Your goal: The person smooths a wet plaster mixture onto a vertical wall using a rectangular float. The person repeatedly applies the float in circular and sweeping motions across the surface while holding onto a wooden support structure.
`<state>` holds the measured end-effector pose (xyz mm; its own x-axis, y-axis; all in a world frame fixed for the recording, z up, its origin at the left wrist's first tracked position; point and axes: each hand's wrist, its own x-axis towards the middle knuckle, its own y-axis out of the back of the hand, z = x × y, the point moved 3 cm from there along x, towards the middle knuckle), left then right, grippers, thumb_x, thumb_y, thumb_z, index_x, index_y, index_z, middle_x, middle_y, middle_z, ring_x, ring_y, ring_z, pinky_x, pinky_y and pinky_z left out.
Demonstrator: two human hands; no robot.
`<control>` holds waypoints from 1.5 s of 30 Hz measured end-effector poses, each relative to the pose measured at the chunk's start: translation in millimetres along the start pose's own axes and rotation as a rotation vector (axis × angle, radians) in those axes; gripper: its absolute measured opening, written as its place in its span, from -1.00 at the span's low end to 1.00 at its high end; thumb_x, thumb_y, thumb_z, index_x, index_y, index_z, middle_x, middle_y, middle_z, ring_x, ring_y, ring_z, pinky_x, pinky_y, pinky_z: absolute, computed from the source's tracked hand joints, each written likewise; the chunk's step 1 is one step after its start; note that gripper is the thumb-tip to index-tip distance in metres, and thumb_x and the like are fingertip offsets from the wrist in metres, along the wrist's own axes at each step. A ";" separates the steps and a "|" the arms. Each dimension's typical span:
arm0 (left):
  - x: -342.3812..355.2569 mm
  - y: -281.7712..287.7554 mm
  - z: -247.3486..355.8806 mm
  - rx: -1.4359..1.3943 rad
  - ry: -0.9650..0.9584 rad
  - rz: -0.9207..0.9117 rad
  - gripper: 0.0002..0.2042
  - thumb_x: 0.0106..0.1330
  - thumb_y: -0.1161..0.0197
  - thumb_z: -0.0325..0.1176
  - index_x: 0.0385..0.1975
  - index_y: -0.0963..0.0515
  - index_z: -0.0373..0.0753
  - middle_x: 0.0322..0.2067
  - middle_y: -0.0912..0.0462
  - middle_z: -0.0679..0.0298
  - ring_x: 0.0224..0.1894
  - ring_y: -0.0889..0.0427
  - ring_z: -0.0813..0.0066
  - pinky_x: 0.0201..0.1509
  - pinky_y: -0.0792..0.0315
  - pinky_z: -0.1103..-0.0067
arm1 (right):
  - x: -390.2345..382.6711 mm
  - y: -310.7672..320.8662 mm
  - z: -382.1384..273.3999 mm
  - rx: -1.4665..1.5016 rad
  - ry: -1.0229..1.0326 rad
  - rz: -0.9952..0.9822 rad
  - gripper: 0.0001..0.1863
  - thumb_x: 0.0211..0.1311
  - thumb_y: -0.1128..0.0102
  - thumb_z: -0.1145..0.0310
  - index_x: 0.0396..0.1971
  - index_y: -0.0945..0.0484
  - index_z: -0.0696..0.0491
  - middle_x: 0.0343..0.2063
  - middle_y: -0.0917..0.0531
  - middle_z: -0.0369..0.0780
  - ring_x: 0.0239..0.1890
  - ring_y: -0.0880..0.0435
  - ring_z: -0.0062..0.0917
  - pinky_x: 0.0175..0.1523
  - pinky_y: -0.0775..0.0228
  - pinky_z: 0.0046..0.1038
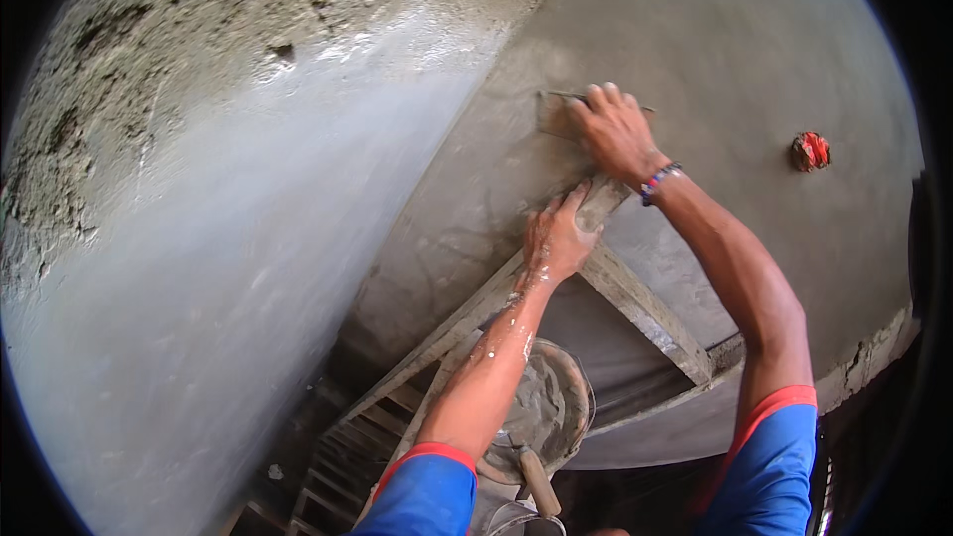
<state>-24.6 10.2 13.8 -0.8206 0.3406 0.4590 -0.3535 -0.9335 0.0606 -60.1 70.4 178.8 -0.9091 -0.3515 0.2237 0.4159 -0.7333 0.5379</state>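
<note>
My right hand (617, 134), with a beaded band at the wrist, is closed on a flat plastering trowel (558, 117) and presses it to the grey plastered wall (735, 50). The hand hides the trowel's handle; part of its mortar-coloured blade shows to the left. Just below, my left hand (558, 238) grips the top end of a wooden ladder (645, 313). Wet mortar spots that forearm. Under it stands a bucket (586, 402) holding grey mortar (541, 392). A pointing trowel's wooden handle (539, 481) sticks out over the bucket's near rim.
On the left, a second wall (248, 189) meets the plastered one in a corner; smooth and wet below, it is rough higher up. A red crumpled plug (810, 151) sits in the right wall. Ladder rungs (342, 471) run down at lower left. Another container (521, 516) stands below the bucket.
</note>
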 end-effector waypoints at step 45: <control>-4.1 -10.4 1.0 -0.016 -0.085 0.055 -0.33 0.08 -0.45 -0.29 0.28 -0.43 -0.10 0.03 -0.63 -0.04 0.04 -0.62 -0.06 0.12 -0.50 0.23 | 53.9 11.5 9.7 -0.188 0.025 0.164 -0.73 0.24 -0.08 0.36 -0.06 -0.57 -0.02 -0.22 -0.58 -0.20 -0.15 -0.59 -0.35 -0.19 -0.49 -0.34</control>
<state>-17.1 18.5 12.1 -0.7984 0.2771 0.5345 -0.3163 -0.9485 0.0191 -104.6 48.7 204.9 -0.8294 -0.4871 0.2737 0.5569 -0.7601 0.3348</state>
